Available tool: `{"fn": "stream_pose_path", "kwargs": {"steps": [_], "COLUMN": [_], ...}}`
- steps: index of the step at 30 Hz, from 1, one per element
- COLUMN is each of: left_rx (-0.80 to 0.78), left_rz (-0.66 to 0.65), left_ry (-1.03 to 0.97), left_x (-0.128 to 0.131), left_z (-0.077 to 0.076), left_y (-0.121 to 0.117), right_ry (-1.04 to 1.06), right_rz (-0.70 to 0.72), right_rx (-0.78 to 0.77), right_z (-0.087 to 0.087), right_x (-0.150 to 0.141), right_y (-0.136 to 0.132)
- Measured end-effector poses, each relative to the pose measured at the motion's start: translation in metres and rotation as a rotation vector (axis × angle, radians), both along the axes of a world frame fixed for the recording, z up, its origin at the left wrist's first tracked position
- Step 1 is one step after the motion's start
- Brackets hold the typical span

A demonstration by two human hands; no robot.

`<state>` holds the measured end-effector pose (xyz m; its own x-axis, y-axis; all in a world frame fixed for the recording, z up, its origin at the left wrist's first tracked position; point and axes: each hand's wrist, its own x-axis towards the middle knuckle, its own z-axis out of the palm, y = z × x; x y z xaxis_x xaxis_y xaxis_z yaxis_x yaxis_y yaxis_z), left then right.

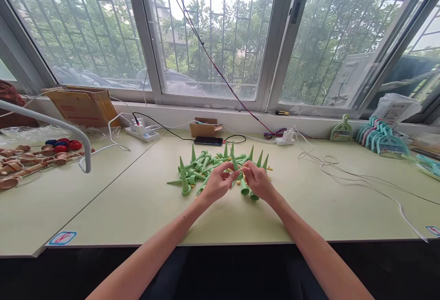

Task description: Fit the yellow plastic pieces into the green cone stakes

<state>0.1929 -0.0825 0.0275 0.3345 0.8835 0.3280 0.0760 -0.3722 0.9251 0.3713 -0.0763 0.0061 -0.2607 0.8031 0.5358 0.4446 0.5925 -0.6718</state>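
Your left hand [218, 182] is pinched on one green spike [235, 161], tip up, held just over the near side of the pile of green parts [202, 163]; your right hand [257, 179] has its fingers drawn in by the spike's wide end — can't tell whether they grip a small piece or only the rim; step in hand looks like two-handed fingertip work at that base; next move calls for a steady left pinch and fine right-finger control, I'd judge — fingers hide the contact, so check alignment there; a few spikes stand upright on the bench [137, 213], others lie flat, with small yellow bits [270, 169] among them; phone [208, 141] sits just behind the pile.
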Motion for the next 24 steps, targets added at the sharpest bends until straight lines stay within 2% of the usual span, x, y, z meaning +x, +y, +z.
{"fn": "stream_pose_path", "kwargs": {"steps": [8,24], "left_rx": [0.098,0.172], "left_rz": [0.026,0.051], "left_ry": [0.007,0.045], "left_x": [0.0018,0.0016], "left_z": [-0.0004,-0.0079], "left_y": [0.0008,0.0063], "right_ry": [-0.010,-0.012], "right_rz": [0.002,0.005], "right_rx": [-0.012,-0.022], "right_z": [-0.0003,-0.0002], "right_x": [-0.0003,-0.0004], "right_y": [0.0005,-0.0004]}}
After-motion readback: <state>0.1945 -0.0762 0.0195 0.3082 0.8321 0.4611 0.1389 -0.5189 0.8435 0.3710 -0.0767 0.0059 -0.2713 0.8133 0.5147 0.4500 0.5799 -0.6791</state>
